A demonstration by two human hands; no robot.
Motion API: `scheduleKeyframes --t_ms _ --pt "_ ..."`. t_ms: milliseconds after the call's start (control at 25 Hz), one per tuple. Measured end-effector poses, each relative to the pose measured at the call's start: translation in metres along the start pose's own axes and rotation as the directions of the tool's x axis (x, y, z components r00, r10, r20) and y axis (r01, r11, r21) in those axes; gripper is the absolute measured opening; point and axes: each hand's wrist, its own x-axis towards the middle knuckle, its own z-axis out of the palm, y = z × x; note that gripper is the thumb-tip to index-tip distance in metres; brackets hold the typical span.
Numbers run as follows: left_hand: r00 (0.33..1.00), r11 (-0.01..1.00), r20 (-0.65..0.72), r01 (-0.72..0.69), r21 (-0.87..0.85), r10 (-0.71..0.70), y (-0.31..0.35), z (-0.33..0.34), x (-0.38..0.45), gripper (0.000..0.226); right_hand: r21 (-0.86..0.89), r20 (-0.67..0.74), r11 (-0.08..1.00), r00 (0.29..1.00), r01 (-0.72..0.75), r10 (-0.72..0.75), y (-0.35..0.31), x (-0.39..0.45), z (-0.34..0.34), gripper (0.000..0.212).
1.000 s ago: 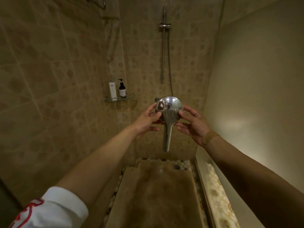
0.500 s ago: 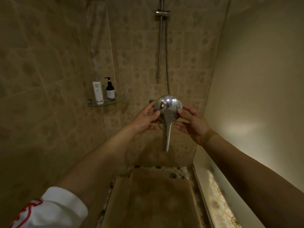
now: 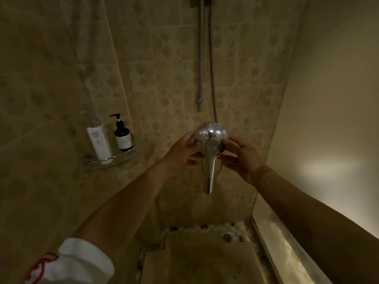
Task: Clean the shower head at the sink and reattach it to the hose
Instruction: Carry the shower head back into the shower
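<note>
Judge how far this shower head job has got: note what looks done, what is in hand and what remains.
Looks done: the shower head is off its hose and away from any sink; whether it was cleaned cannot be told. In hand: the left hand and right hand hold its round head, handle pointing down. Left: its handle end hangs free, so reattaching to the hose is not yet done.

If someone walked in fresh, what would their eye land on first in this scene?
First, the shiny chrome shower head at centre frame, gripped on either side by the left hand and right hand, handle pointing down. Next, the glass corner shelf on the left wall with a dark pump bottle and a white bottle.
</note>
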Motion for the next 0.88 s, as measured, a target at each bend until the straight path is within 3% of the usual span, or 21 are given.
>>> scheduleKeyframes --t_ms 240,600,880 --pt "1.0 0.999 0.004 0.013 -0.044 -0.013 -0.016 -0.01 0.091 0.033 0.02 0.007 1.0 1.0 -0.014 0.014 -0.001 0.095 -0.021 0.038" --pt "1.0 0.989 -0.028 -0.019 -0.149 0.015 -0.023 0.028 0.235 0.04 0.0 0.076 1.0 0.997 -0.004 0.004 -0.037 0.231 -0.089 0.026" --pt "0.995 0.977 -0.087 -0.064 -0.204 0.047 0.007 0.05 0.317 0.038 -0.097 0.196 0.993 0.98 0.062 -0.042 -0.084 0.312 -0.121 0.039"
